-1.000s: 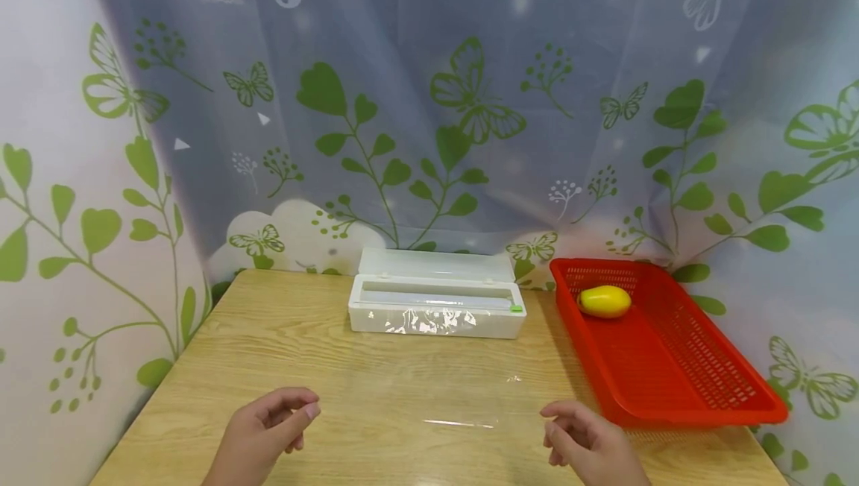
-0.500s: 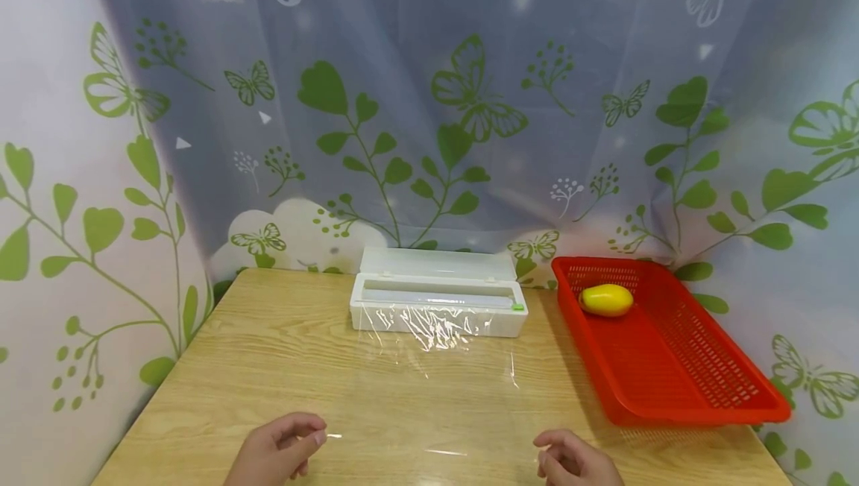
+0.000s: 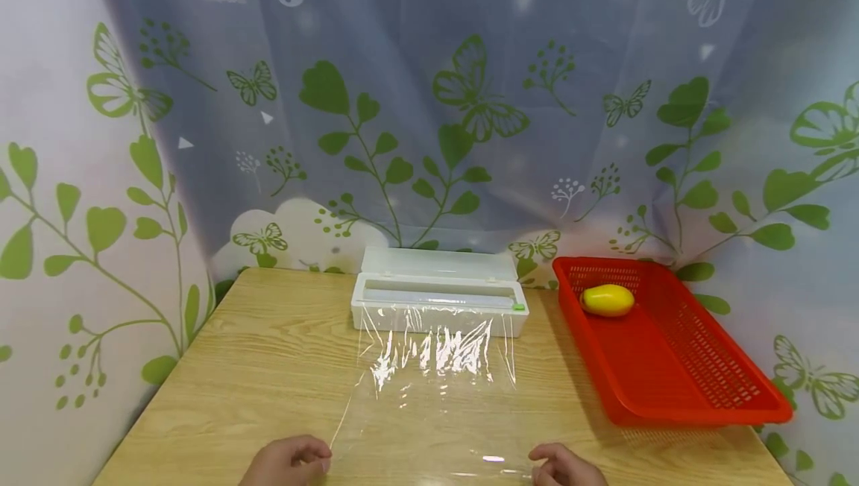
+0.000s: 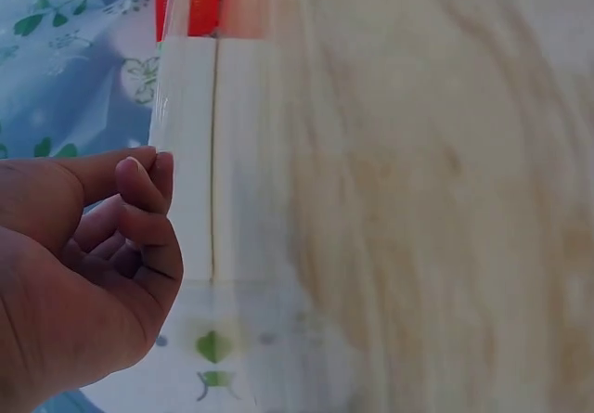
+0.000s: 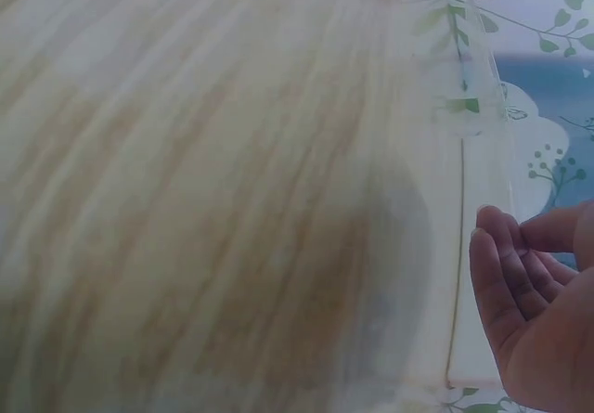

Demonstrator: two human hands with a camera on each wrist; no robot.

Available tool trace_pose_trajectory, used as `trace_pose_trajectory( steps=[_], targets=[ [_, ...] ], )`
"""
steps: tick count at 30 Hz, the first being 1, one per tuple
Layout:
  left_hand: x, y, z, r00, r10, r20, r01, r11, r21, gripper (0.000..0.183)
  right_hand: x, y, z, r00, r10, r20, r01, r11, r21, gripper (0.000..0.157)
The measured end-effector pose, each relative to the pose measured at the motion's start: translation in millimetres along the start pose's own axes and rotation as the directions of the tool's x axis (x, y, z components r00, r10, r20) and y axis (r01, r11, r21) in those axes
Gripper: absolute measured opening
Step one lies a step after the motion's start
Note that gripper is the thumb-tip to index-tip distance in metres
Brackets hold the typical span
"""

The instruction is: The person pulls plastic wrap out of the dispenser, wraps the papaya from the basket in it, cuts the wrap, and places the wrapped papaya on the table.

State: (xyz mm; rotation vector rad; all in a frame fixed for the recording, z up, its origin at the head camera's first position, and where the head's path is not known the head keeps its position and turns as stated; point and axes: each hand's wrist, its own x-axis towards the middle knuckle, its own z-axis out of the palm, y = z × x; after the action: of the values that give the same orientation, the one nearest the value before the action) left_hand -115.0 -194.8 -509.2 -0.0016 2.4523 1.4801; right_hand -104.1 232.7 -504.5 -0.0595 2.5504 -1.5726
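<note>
A sheet of clear plastic wrap (image 3: 436,396) stretches from a white wrap dispenser box (image 3: 436,320) toward the front of the table, shiny and creased near the box. My left hand (image 3: 288,461) pinches its near left corner between thumb and forefinger. At the near right corner my right hand (image 3: 567,465) pinches the film the same way. In the left wrist view the left hand (image 4: 102,255) holds the film's edge, with the box behind. The right wrist view has the right hand (image 5: 538,288) at the other end of that edge. The box lid stands raised, showing the roll inside.
A red plastic basket (image 3: 661,374) stands on the right side of the wooden table (image 3: 255,367), with a yellow mango-like fruit (image 3: 607,300) at its back left. A green slider (image 3: 518,307) sits at the box's right end. A patterned curtain (image 3: 403,98) hangs behind.
Both hands have come back toward the front edge, drawing more film out of the box. The wrap now spans the table between box and hands; box, basket and fruit stay put.
</note>
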Motion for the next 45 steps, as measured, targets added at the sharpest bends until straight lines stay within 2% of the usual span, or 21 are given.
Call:
trace_pose_trajectory(
  steps=[3,7,10,12,16,20,25,32,39,45],
  targets=[
    [-0.6,-5.0,1.3,0.999,0.032,0.044,-0.031,0.999,-0.023,0.02,1,8,3.9,0.994,-0.112,0.002,0.112,0.994,0.006,0.015],
    [0.8,-9.4,2.9,0.996,0.055,0.064,-0.054,0.998,-0.01,0.019,4,19,7.3,0.969,-0.248,0.01,0.248,0.969,0.01,0.009],
    [3.4,-10.7,2.4,0.995,0.072,0.069,-0.074,0.997,0.028,0.018,5,22,8.1,0.964,-0.264,0.019,0.264,0.965,-0.005,0.007],
    [4.8,-11.2,1.4,0.993,0.093,0.079,-0.097,0.994,0.043,0.018,6,22,8.3,0.971,-0.237,0.025,0.237,0.971,-0.014,0.008],
    [7.4,-12.9,0.0,0.986,0.136,0.092,-0.142,0.988,0.067,0.016,8,18,7.2,0.991,-0.118,0.062,0.12,0.993,-0.025,0.012],
    [11.3,-13.6,1.0,0.985,0.15,0.086,-0.157,0.984,0.086,0.014,12,14,5.3,0.995,-0.032,0.091,0.035,0.999,-0.028,0.015],
    [14.1,-11.6,2.5,0.986,0.148,0.074,-0.156,0.982,0.108,0.011,17,15,3.8,0.994,-0.02,0.108,0.024,0.999,-0.034,0.015],
    [16.4,-11.2,1.4,0.988,0.137,0.069,-0.146,0.979,0.141,0.008,24,17,-0.2,0.994,0.055,0.09,-0.048,0.996,-0.081,0.016],
    [15.7,-10.4,0.8,0.985,0.155,0.07,-0.164,0.975,0.151,0.007,24,19,-3.6,0.993,0.066,0.097,-0.057,0.994,-0.098,0.023],
    [15.8,-9.0,2.2,0.989,0.125,0.078,-0.135,0.982,0.129,0.008,24,19,-3.6,0.994,0.064,0.094,-0.053,0.992,-0.115,0.022]
  ],
)
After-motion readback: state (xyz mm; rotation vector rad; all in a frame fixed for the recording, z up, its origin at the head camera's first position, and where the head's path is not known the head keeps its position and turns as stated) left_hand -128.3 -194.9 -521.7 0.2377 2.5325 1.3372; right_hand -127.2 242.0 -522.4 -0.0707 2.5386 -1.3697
